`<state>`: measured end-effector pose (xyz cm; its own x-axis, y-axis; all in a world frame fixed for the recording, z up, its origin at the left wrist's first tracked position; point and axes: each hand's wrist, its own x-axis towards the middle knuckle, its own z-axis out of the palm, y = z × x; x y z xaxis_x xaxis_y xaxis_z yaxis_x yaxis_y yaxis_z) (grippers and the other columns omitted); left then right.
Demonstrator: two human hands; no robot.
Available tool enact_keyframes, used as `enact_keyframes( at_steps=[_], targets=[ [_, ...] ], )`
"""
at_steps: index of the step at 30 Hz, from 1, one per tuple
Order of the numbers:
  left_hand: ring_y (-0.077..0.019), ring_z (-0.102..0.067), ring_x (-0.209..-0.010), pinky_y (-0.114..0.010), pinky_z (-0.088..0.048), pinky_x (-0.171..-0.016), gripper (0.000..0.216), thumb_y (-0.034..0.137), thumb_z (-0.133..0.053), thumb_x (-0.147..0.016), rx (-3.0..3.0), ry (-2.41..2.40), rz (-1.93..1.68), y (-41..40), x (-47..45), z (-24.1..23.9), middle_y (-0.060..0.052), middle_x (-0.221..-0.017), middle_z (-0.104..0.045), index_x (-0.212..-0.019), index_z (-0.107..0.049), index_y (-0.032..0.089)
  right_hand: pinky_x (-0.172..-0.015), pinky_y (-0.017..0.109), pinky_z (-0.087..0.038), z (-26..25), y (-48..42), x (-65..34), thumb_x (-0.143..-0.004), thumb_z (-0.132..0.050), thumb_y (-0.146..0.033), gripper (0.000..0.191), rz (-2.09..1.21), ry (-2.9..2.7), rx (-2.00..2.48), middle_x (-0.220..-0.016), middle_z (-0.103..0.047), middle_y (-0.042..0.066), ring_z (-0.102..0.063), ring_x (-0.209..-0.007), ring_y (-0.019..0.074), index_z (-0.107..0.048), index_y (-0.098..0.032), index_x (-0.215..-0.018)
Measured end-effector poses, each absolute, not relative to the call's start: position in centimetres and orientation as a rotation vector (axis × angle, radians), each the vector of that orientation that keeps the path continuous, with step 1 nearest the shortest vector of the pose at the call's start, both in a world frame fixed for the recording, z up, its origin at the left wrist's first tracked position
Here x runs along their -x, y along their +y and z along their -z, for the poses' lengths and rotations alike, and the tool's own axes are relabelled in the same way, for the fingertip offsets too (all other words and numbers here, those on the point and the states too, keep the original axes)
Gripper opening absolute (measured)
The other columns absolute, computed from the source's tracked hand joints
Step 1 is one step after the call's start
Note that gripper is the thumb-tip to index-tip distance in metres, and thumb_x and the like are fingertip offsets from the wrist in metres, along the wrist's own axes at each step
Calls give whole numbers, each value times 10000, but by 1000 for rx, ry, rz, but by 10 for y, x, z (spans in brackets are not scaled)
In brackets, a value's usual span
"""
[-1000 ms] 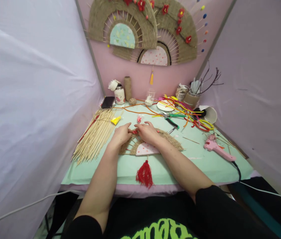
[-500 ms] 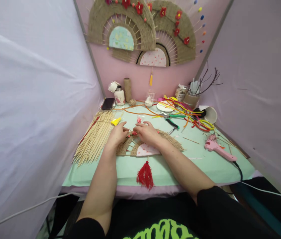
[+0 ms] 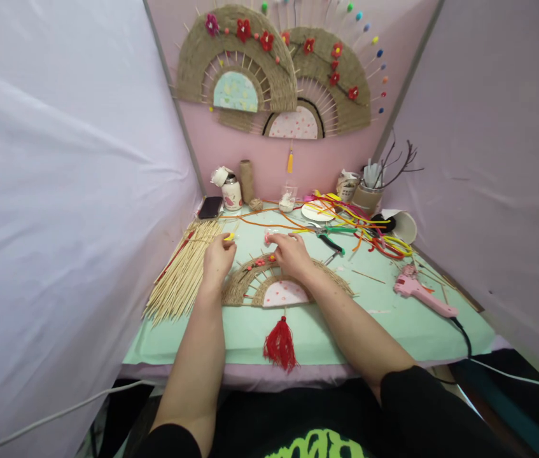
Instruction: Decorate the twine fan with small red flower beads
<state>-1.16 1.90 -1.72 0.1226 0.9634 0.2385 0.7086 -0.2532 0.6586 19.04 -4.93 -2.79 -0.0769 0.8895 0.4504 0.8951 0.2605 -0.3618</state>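
A small woven twine fan [image 3: 245, 283] lies on the table, with a white dotted half-circle [image 3: 284, 293] at its centre. Small pink and red flowers [image 3: 260, 261] and a yellow-centred one dot its upper rim. A red tassel [image 3: 280, 343] hangs from its lower edge. Past the fan's left end, my left hand [image 3: 219, 259] is closed, pinching a small yellow packet [image 3: 230, 236]. Over the fan's upper right, my right hand [image 3: 292, 256] has its fingers stretched out, the index fingertip at a pink lump in clear wrap [image 3: 267, 238]. Its thumb is hidden.
Bamboo sticks [image 3: 178, 273] lie at left, near a phone [image 3: 210, 207] and a bottle [image 3: 231, 194]. Pliers [image 3: 331, 243] and coloured pipe cleaners [image 3: 355, 216] are at the back right. A pink glue gun [image 3: 424, 296] rests at right, its cord trailing off. Decorated fans [image 3: 188, 73] hang behind.
Both hands have left the fan's upper rim. My left hand has moved to the yellow packet and my right to the pink lump, uncovering the flowers. The view has tilted up slightly.
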Motion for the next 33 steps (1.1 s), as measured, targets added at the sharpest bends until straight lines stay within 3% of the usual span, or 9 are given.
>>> enact_keyframes(
  at_steps=[3, 7, 14, 20, 24, 26, 33],
  targets=[
    [-217, -626, -1080, -328, -448, -952, 436, 273, -547, -828, -2016, 1795, -925, 31, 21, 11, -118, -1185, -669, -1244, -555, 145, -1031, 413, -274, 25, -47, -199, -806, -413, -59, 404, 51, -1829, 1628, -1167, -693, 69, -593, -1101, 203, -612, -199, -1128],
    [-313, -552, -1203, -401, -428, -970, 546, 361, -642, -766, -2132, 1934, -643, 56, 22, -1, -187, -1256, -615, -1255, -553, 137, -1029, 411, -280, 22, -46, -207, -840, -410, -93, 369, 115, -1740, 1645, -1163, -694, 91, -589, -1107, 218, -622, -177, -1130],
    [-382, -542, -1190, -497, -420, -941, 487, 375, -710, -699, -2186, 2044, -274, 87, -7, 5, -227, -1212, -629, -1127, -624, 160, -1001, 409, -313, 18, -46, -216, -824, -430, -100, 329, 110, -1645, 1577, -1066, -729, 81, -617, -1043, 233, -665, -190, -1036],
    [-316, -542, -1201, -458, -411, -972, 422, 290, -636, -774, -2260, 1908, -439, 85, -9, 7, -177, -1236, -631, -1179, -621, 170, -998, 398, -329, 17, -46, -217, -824, -435, -92, 306, 91, -1580, 1509, -1012, -739, 71, -632, -1000, 222, -669, -180, -1000],
    [-208, -579, -1128, -332, -416, -1001, 522, 262, -657, -757, -2266, 1387, -915, 62, -12, -4, -95, -1224, -640, -1265, -574, 174, -985, 389, -386, 19, -47, -207, -855, -431, -143, 283, -4, -1525, 1383, -1018, -730, 69, -632, -1017, 216, -655, -191, -1021],
    [-187, -573, -1124, -324, -415, -1008, 566, 264, -665, -754, -2216, 1193, -976, 45, -15, -5, -72, -1215, -639, -1301, -543, 190, -948, 363, -438, 20, -48, -200, -882, -445, -204, 259, -93, -1520, 1301, -1033, -718, 73, -638, -997, 202, -641, -194, -1051],
    [-181, -580, -1048, -333, -478, -909, 344, 208, -666, -732, -2159, 929, -1058, 13, -27, 18, -57, -1104, -624, -1073, -627, 198, -814, 300, -518, 22, -53, -182, -897, -495, -293, 191, -203, -1534, 1148, -1136, -610, 100, -617, -935, 164, -629, -195, -991]
  ],
)
